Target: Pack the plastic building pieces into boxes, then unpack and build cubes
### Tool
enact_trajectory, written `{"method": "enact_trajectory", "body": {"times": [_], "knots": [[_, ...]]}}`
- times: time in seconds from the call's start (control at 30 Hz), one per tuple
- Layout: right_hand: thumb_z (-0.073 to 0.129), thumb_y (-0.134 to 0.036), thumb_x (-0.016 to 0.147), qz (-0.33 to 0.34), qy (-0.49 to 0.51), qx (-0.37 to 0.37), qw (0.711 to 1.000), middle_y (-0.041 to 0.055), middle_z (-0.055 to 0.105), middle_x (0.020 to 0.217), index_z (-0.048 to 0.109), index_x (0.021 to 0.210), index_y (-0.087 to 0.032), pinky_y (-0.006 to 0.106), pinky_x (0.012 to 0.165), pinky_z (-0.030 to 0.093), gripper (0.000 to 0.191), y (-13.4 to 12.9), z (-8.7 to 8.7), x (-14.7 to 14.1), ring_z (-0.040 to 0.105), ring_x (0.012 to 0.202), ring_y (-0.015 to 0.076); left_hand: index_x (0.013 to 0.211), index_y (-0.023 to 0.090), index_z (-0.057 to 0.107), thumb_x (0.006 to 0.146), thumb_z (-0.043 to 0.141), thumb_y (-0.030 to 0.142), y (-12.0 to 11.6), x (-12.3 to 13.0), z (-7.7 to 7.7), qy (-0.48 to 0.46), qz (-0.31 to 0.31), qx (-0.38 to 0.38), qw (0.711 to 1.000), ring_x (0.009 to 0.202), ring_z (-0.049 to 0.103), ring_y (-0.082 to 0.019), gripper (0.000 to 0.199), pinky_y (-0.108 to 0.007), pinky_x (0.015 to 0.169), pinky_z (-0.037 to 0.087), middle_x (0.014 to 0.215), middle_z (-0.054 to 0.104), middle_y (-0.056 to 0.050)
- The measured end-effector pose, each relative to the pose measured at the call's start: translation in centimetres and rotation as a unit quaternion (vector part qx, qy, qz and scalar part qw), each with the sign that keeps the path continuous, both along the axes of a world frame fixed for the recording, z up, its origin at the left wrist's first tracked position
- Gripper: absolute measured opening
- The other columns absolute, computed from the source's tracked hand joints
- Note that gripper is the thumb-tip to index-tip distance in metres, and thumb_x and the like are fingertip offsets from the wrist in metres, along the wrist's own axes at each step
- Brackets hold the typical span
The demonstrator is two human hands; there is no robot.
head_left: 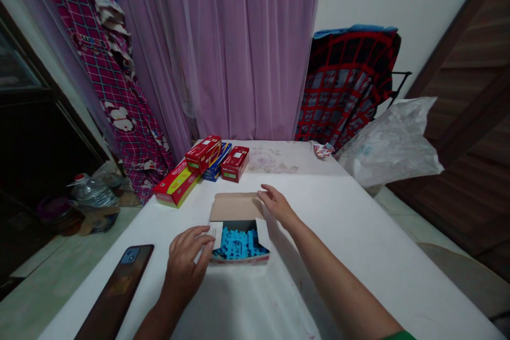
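Note:
An open cardboard box stands on the white table, its brown lid folded back toward the far side. Inside lie several bright blue plastic pieces. My left hand is at the box's left side, fingers apart, fingertips by the white left flap. Beside the lid's right edge is my right hand, its fingers apart and the fingertips at the lid's corner. Neither hand holds anything that shows.
Red boxes, a red-yellow box and a blue box sit at the table's back left. A phone lies at the front left. A plastic bag is beyond the right edge, and a crumpled wrapper lies at the back right.

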State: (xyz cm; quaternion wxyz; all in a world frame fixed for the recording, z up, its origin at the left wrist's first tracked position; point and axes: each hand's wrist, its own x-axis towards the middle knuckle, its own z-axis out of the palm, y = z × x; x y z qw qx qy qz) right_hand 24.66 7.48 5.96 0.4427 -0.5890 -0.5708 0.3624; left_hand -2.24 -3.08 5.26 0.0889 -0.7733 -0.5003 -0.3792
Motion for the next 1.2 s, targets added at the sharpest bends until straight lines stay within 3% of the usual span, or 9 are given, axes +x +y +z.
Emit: {"method": "enact_trajectory", "body": {"times": [0.2, 0.27, 0.4, 0.6, 0.7, 0.8, 0.9, 1.1, 1.2], "knots": [[0.050, -0.046, 0.089, 0.027, -0.032, 0.005, 0.999, 0.0102, 0.072, 0.111, 0.070, 0.111, -0.018, 0.035, 0.087, 0.052, 0.041, 2.1, 0.6, 0.6, 0.068, 0.096, 0.0206, 0.085, 0.026, 0.069, 0.090, 0.052, 0.031, -0.2, -0.4, 0.1, -0.010, 0.010, 0.018, 1.000, 0.092, 0.068, -0.019, 0.018, -0.035, 0.082, 0.049, 0.097, 0.074, -0.002], [0.048, -0.048, 0.090, 0.027, -0.057, 0.003, 0.998, 0.0096, 0.073, 0.108, 0.072, 0.107, -0.017, 0.034, 0.084, 0.052, 0.043, 2.7, 0.7, 1.1, 0.068, 0.094, 0.0208, 0.096, 0.026, 0.070, 0.090, 0.053, 0.031, -0.4, 0.3, 0.2, -0.009, 0.002, 0.019, 1.000, 0.097, 0.067, -0.020, 0.018, -0.036, 0.086, 0.049, 0.104, 0.073, -0.004], [0.047, -0.050, 0.091, 0.053, -0.136, -0.006, 0.989, 0.0059, 0.076, 0.093, 0.077, 0.095, -0.017, 0.031, 0.078, 0.051, 0.045, 3.6, 1.3, 1.5, 0.068, 0.087, 0.0211, 0.125, 0.025, 0.061, 0.091, 0.053, 0.034, -1.3, 2.6, 0.4, 0.016, -0.027, 0.004, 0.999, 0.118, 0.059, -0.023, 0.036, -0.040, 0.097, 0.049, 0.129, 0.062, -0.010], [0.071, -0.034, 0.076, 0.121, -0.306, 0.021, 0.944, 0.0005, 0.078, 0.090, 0.080, 0.081, -0.028, 0.031, 0.082, 0.048, 0.012, 3.2, 4.0, 0.8, 0.069, 0.090, 0.0233, 0.130, 0.027, 0.058, 0.091, 0.053, 0.035, -2.7, 4.7, -0.4, 0.048, -0.044, 0.009, 0.998, 0.125, 0.053, -0.025, 0.041, -0.042, 0.101, 0.048, 0.136, 0.057, -0.010], [0.069, -0.022, 0.076, 0.121, -0.369, 0.050, 0.920, 0.0022, 0.078, 0.092, 0.079, 0.079, -0.028, 0.033, 0.088, 0.046, 0.012, 2.4, 5.9, 0.4, 0.068, 0.095, 0.0243, 0.137, 0.027, 0.052, 0.091, 0.052, 0.037, -3.1, 5.2, -0.7, 0.060, -0.046, 0.016, 0.997, 0.128, 0.050, -0.026, 0.047, -0.043, 0.102, 0.046, 0.140, 0.053, -0.012], [0.064, -0.020, 0.081, 0.118, -0.410, 0.114, 0.897, 0.0037, 0.077, 0.093, 0.079, 0.085, -0.026, 0.033, 0.086, 0.047, 0.016, 0.9, 7.3, 0.4, 0.068, 0.094, 0.0226, 0.145, 0.028, 0.044, 0.091, 0.052, 0.045, -3.5, 5.9, -0.9, 0.087, -0.051, 0.019, 0.995, 0.133, 0.045, -0.029, 0.057, -0.047, 0.105, 0.041, 0.147, 0.045, -0.015], [0.062, -0.019, 0.084, 0.125, -0.409, 0.235, 0.873, 0.0053, 0.076, 0.098, 0.075, 0.086, -0.023, 0.032, 0.085, 0.049, 0.014, -1.4, 7.7, 0.8, 0.068, 0.093, 0.0207, 0.148, 0.033, 0.039, 0.090, 0.051, 0.052, -3.8, 6.6, -1.0, 0.120, -0.046, 0.020, 0.991, 0.137, 0.040, -0.032, 0.062, -0.054, 0.108, 0.034, 0.151, 0.040, -0.015], [0.055, -0.019, 0.091, 0.135, -0.343, 0.415, 0.832, 0.0081, 0.075, 0.103, 0.068, 0.091, -0.022, 0.033, 0.082, 0.052, 0.013, -6.6, 5.5, 1.5, 0.070, 0.097, 0.0184, 0.141, 0.037, 0.048, 0.087, 0.052, 0.060, -3.9, 7.5, -0.8, 0.142, -0.039, 0.038, 0.988, 0.131, 0.044, -0.031, 0.060, -0.057, 0.111, 0.021, 0.143, 0.051, -0.012], [0.051, -0.018, 0.094, 0.140, -0.363, 0.464, 0.796, 0.0095, 0.075, 0.104, 0.066, 0.095, -0.020, 0.034, 0.083, 0.053, 0.015, -8.7, 4.1, 1.5, 0.070, 0.098, 0.0190, 0.132, 0.033, 0.057, 0.086, 0.054, 0.060, -4.0, 7.8, -0.6, 0.134, -0.025, 0.043, 0.990, 0.123, 0.051, -0.028, 0.053, -0.054, 0.111, 0.023, 0.131, 0.060, -0.011]]}}
